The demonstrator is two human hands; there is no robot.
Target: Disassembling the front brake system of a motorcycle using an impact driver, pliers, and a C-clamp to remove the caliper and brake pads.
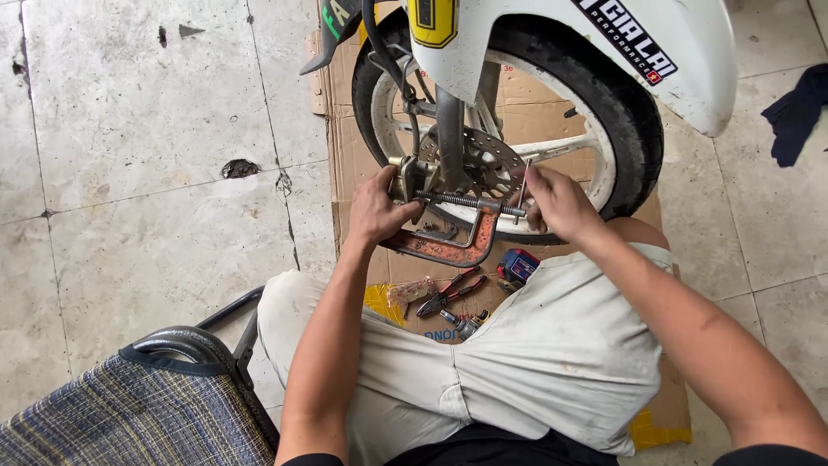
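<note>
Crouching in pale grey trousers (552, 354) behind the rusty orange steel C-clamp (453, 246). Left hand (375, 211) grasping clamp's frame at brake caliper; right hand (556, 200) pinching its thin metal screw handle (523, 192).

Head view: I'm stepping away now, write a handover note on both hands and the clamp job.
Left hand: steadies the frame of the rusty orange metal C-clamp at the brake caliper.
Right hand: grips the clamp's screw handle.
Done: clamp set across the caliper beside the drilled brake disc of the front wheel.
Left: whether it is tight cannot be told. Red-handled pliers lie on the cardboard.
</note>
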